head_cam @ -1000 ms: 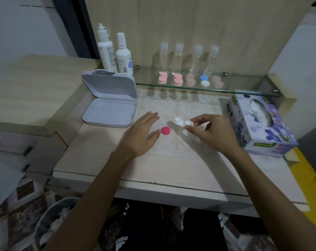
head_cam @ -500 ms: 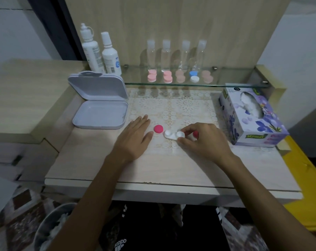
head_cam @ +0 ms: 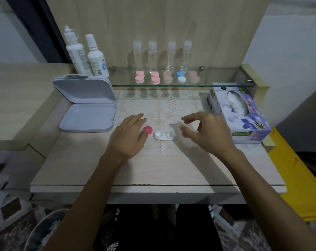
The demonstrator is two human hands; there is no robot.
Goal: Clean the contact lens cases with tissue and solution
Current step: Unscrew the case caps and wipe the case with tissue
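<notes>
Two round pink screw caps off, white twin-well plastic lens case (head_cam: pixel 164 135) sits on the table between my hands.

Left hand (head_cam: pixel 129 137) flat, right hand (head_cam: pixel 207 132) loosely curled, both holding nothing; case looks light, stiff, slippery, so I'd pinch its narrow middle.

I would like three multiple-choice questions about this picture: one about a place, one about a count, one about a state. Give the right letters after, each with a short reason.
1. Where does the open white lens case lie?
A. on the glass shelf
B. on the table between the two hands
C. inside the grey box

2. How many clear bottles stand on the glass shelf?
A. two
B. four
C. six

3. In what state is the grey box?
A. lid open
B. lid shut
C. upside down

Answers:
1 B: it lies between the left hand and the right hand.
2 B: four stand in a row.
3 A: its lid stands raised behind the tray.
</notes>
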